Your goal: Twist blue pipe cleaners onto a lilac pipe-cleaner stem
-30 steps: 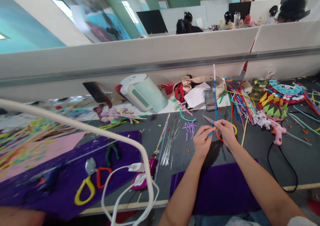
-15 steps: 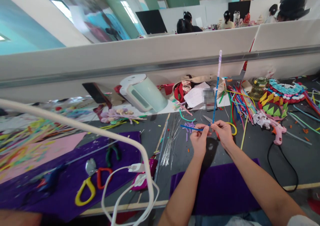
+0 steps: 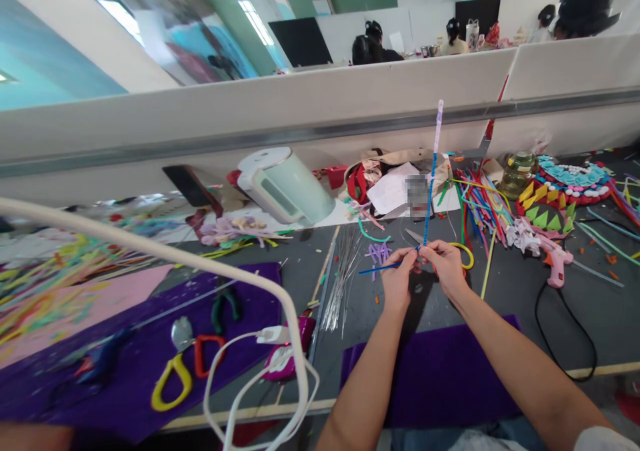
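Note:
Upright between my hands stands a stem (image 3: 431, 198) wrapped in blue, its upper end pale lilac. My right hand (image 3: 444, 264) is closed on the lower end of this stem. My left hand (image 3: 399, 274) pinches a blue pipe cleaner (image 3: 373, 270), whose loose end sticks out to the left. The fingertips of both hands nearly meet where the pipe cleaner joins the stem. Just behind them lie scissors with a yellow handle (image 3: 468, 256), partly hidden by my right hand. Short purple pieces (image 3: 380, 254) lie beyond my left hand.
Thin metal wires (image 3: 340, 284) lie left of my hands. A pink glue gun (image 3: 555, 264) with a black cord and a pile of coloured pipe cleaners (image 3: 483, 208) are at right. A pale green kettle (image 3: 287, 184) stands behind. A white cable (image 3: 280, 291) arches across the left foreground.
The loose end of the blue pipe cleaner has swung lower, toward me. My left fingers have shifted slightly closer to the stem, which stays upright in my right hand.

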The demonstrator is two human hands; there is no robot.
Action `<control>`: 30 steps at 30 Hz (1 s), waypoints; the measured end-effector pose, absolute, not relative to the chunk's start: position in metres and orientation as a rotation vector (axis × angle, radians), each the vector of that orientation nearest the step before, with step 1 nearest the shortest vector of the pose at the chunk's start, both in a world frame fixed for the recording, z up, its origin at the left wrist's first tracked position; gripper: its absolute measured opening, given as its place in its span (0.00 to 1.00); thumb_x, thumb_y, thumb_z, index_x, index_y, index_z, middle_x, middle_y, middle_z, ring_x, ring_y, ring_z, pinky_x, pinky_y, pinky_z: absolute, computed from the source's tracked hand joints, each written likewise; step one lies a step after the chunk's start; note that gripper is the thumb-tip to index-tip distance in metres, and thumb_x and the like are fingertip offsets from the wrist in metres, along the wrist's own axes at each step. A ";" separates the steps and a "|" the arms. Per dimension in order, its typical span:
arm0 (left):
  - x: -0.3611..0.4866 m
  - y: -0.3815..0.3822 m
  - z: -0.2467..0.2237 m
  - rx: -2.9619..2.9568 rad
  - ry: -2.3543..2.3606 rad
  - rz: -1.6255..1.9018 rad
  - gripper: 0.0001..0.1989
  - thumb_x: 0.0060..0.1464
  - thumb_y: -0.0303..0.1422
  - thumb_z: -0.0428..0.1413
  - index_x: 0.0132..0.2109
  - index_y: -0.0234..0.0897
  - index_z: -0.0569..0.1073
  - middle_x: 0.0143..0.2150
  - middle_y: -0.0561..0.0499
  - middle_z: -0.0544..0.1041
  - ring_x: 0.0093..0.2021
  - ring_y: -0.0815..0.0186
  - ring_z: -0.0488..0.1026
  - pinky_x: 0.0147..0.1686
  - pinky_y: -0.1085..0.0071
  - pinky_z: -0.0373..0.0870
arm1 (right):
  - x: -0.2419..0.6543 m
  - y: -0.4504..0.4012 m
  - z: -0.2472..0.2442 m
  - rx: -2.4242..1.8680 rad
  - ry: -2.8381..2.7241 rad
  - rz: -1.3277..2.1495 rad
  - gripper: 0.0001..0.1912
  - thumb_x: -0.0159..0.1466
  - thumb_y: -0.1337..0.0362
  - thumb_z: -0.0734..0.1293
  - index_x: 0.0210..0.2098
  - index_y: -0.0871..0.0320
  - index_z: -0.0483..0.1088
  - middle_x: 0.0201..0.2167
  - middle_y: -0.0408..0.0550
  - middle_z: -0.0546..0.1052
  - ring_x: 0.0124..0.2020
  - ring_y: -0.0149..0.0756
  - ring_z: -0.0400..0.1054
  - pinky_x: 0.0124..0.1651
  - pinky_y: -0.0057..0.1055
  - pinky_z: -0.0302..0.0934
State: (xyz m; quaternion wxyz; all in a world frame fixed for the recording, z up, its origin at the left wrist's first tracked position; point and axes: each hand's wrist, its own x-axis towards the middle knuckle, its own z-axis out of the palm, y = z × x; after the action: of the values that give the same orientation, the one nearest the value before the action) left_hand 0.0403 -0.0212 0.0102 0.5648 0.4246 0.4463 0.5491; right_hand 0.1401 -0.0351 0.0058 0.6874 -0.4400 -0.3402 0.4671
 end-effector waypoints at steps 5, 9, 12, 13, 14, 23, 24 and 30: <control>0.039 -0.021 0.011 0.950 1.024 1.270 0.13 0.39 0.38 0.62 0.32 0.33 0.76 0.25 0.51 0.75 0.22 0.70 0.70 0.21 0.74 0.66 | 0.140 -0.034 0.004 -0.959 -0.740 1.075 0.09 0.49 0.59 0.71 0.23 0.58 0.71 0.17 0.41 0.70 0.20 0.28 0.62 0.26 0.26 0.59; 0.039 -0.021 0.012 0.983 1.008 1.287 0.12 0.39 0.37 0.61 0.30 0.33 0.75 0.24 0.52 0.74 0.21 0.72 0.67 0.21 0.75 0.65 | 0.140 -0.033 0.001 -0.899 -0.703 1.155 0.10 0.49 0.58 0.71 0.23 0.59 0.71 0.17 0.40 0.70 0.19 0.27 0.61 0.25 0.25 0.59; 0.039 -0.021 0.012 1.012 1.004 1.303 0.10 0.40 0.36 0.61 0.30 0.33 0.75 0.24 0.53 0.73 0.21 0.73 0.66 0.21 0.76 0.64 | 0.140 -0.034 0.001 -0.861 -0.674 1.222 0.11 0.49 0.58 0.71 0.23 0.59 0.70 0.19 0.41 0.70 0.19 0.25 0.61 0.25 0.24 0.59; 0.039 -0.021 0.012 1.018 1.005 1.307 0.10 0.40 0.36 0.61 0.30 0.34 0.75 0.23 0.53 0.72 0.21 0.73 0.65 0.21 0.76 0.64 | 0.140 -0.034 0.001 -0.862 -0.671 1.241 0.12 0.49 0.57 0.71 0.23 0.59 0.70 0.19 0.41 0.71 0.19 0.25 0.61 0.24 0.24 0.58; 0.039 -0.021 0.012 1.025 1.006 1.310 0.09 0.40 0.36 0.61 0.29 0.34 0.75 0.23 0.54 0.72 0.21 0.73 0.65 0.21 0.76 0.64 | 0.140 -0.034 0.001 -0.866 -0.669 1.258 0.12 0.49 0.57 0.71 0.23 0.59 0.70 0.20 0.41 0.71 0.19 0.25 0.61 0.24 0.24 0.58; 0.033 -0.022 0.017 1.179 0.932 1.303 0.08 0.43 0.36 0.60 0.29 0.35 0.75 0.25 0.54 0.71 0.22 0.73 0.65 0.22 0.75 0.64 | 0.143 -0.037 0.009 -0.794 -0.645 1.393 0.14 0.48 0.57 0.73 0.21 0.59 0.67 0.18 0.40 0.69 0.17 0.24 0.59 0.23 0.23 0.57; 0.033 -0.022 0.018 1.184 0.926 1.303 0.09 0.43 0.36 0.60 0.29 0.34 0.74 0.25 0.54 0.71 0.22 0.73 0.65 0.22 0.75 0.64 | 0.144 -0.037 0.010 -0.780 -0.644 1.399 0.14 0.48 0.57 0.73 0.21 0.59 0.67 0.18 0.40 0.69 0.18 0.24 0.59 0.23 0.23 0.57; 0.037 -0.022 0.016 0.940 0.881 1.239 0.12 0.40 0.38 0.63 0.28 0.33 0.72 0.22 0.55 0.70 0.20 0.74 0.64 0.20 0.77 0.63 | 0.144 -0.037 0.009 -0.795 -0.710 1.192 0.11 0.50 0.59 0.72 0.21 0.58 0.68 0.18 0.39 0.69 0.20 0.25 0.60 0.25 0.24 0.56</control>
State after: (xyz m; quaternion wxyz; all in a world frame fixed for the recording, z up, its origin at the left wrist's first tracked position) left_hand 0.0369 -0.0217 0.0158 0.6266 0.4100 0.3840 0.5402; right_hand 0.1436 -0.0367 0.0088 0.6971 -0.3566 -0.3182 0.5344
